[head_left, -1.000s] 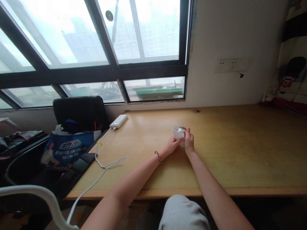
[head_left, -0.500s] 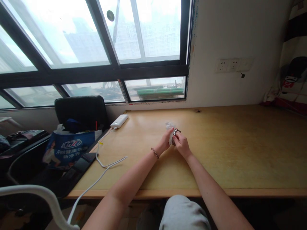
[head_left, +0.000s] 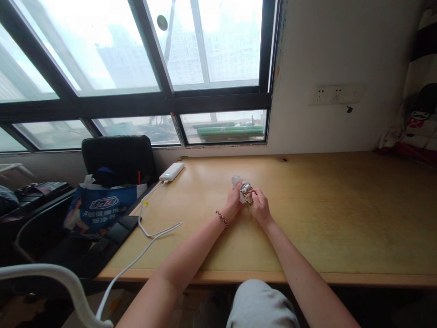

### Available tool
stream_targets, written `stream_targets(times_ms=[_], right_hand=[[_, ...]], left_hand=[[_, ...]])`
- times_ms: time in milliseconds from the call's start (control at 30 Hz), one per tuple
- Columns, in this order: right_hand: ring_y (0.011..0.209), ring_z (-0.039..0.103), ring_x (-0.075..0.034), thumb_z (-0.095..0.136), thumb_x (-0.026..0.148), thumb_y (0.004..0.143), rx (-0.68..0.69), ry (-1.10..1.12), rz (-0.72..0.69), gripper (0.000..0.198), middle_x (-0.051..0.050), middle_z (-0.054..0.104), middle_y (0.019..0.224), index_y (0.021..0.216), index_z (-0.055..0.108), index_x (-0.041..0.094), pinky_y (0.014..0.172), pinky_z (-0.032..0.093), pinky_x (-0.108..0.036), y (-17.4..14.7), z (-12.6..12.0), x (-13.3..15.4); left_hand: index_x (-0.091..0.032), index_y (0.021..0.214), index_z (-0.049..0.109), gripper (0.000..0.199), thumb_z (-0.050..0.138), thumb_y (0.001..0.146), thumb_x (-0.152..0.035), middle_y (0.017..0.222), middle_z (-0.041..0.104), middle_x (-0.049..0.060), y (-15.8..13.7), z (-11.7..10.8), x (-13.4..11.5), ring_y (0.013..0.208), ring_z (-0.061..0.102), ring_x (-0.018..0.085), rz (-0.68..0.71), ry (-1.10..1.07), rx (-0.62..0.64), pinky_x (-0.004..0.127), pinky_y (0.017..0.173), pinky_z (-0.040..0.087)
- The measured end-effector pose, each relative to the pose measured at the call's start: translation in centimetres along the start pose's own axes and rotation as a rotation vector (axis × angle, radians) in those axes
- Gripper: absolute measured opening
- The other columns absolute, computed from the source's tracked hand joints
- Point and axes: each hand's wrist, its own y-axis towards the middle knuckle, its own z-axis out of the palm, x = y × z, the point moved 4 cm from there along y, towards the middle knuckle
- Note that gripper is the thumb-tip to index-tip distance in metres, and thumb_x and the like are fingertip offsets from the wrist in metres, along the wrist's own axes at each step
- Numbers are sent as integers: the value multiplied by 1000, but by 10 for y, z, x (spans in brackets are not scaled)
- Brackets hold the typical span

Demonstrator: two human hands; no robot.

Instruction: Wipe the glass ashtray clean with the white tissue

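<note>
My left hand (head_left: pixel 233 200) is closed around a crumpled white tissue (head_left: pixel 236 180) and a small shiny silver item with dark brown parts (head_left: pixel 246 190), which looks like a wristwatch with a metal band. Part of the tissue sticks up above the left fingers. My right hand (head_left: pixel 261 206) pinches the right side of the silver item, fingers bent. Both hands are close together just above the middle of the wooden desk (head_left: pixel 324 218). The fingers hide part of the item, and its details are too small to make out.
A white power bank (head_left: pixel 172 171) lies at the desk's left back edge, its white cable (head_left: pixel 160 234) trailing over the left side. A black chair (head_left: pixel 118 157) with a blue bag (head_left: pixel 102 207) stands to the left. Wall sockets (head_left: pixel 329 94) are above the desk.
The silver item has turned, and more of its shiny face shows between my hands. The tissue has shifted slightly left, and my right fingers have moved to the item's right side.
</note>
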Motion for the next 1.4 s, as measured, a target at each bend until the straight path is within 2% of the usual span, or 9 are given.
stream_targets(times_ms=[200,367,533,633,733,933,1100,1267,1400], right_hand=[[44,32,-7,49,40,74,-102,228,168,30,6,38,48,57,41,18,42,25,-20,2,-11,0],[40,24,-6,53,35,69,-183,456,246,31,8,30,45,51,33,19,39,20,-20,5,-12,-10],[43,32,-7,53,26,65,-353,605,278,20,6,36,48,53,38,18,41,27,-20,9,-18,-25],[46,39,-8,50,24,64,-473,653,330,14,5,41,50,55,41,18,43,32,-20,11,-27,-33],[45,44,-10,43,24,65,-537,769,416,11,4,44,49,55,42,18,43,36,-22,13,-33,-40],[49,50,-14,33,29,66,-362,904,459,19,0,48,51,52,43,20,51,43,-30,14,-31,-46],[44,46,-14,35,25,67,-344,988,490,22,2,40,42,46,36,20,56,45,-35,18,-31,-51],[66,56,-17,36,19,72,-243,1118,509,19,-4,60,71,69,54,18,62,46,-36,26,-28,-45],[64,56,-14,34,20,79,-286,1248,500,22,-2,61,69,72,55,18,63,47,-33,26,-29,-41]], left_hand=[[-14,89,48,36,65,61,-31,69,56,1,3,-5,2,55,52,10,-34,181,12,22,53,41],[-19,100,47,47,66,57,-20,76,57,0,-2,-5,-14,67,53,12,198,413,-34,23,62,42],[-16,69,62,9,56,67,-21,80,58,4,-10,12,-24,81,52,17,413,699,205,27,74,40],[-17,84,64,20,49,70,-16,86,60,5,-20,26,-20,85,52,19,415,757,355,31,79,40],[-21,115,49,49,40,70,-6,114,52,5,-35,41,-21,107,45,20,490,742,459,34,94,31],[-25,128,32,68,29,66,3,138,21,-1,-57,63,-26,127,17,18,606,818,636,38,106,13],[-23,131,25,68,29,68,2,139,20,-1,-54,59,-19,128,15,18,623,815,564,39,107,10],[-22,133,19,69,31,69,1,140,16,-1,-50,50,-8,128,15,18,575,773,480,35,107,10],[-20,134,13,71,32,69,2,141,10,-1,-46,45,1,128,10,18,566,802,467,35,108,7]])
